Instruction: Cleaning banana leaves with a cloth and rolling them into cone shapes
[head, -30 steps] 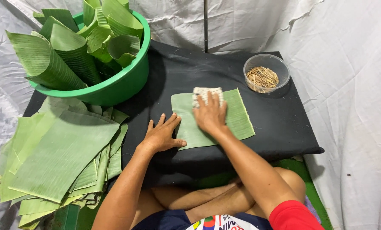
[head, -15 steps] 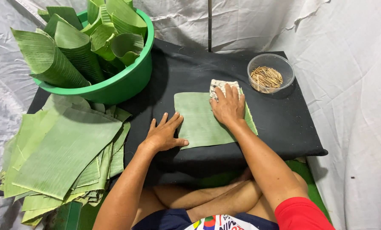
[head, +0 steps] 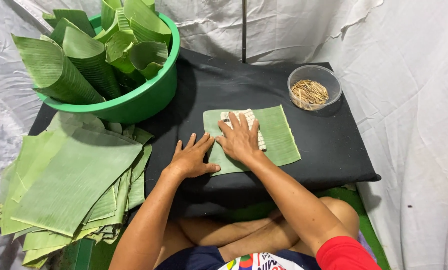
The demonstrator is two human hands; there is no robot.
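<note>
Head camera looks down on a black worktop [head: 334, 150] where a cut banana leaf [head: 279, 135] lies flat near the front edge. Right hand [head: 240, 139], fingers spread, presses a white checked cloth [head: 244, 120] onto the leaf; left hand [head: 191, 159] rests open and flat on the leaf's left edge. Green basin [head: 149, 97] of rolled leaves, stacked leaf sheets [head: 69, 180] and a clear bowl of sticks [head: 309, 92] surround them.

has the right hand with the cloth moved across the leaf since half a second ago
Yes. The right hand and the white checked cloth slid left along the rectangular green banana leaf, away from the clear plastic bowl of sticks.
</note>
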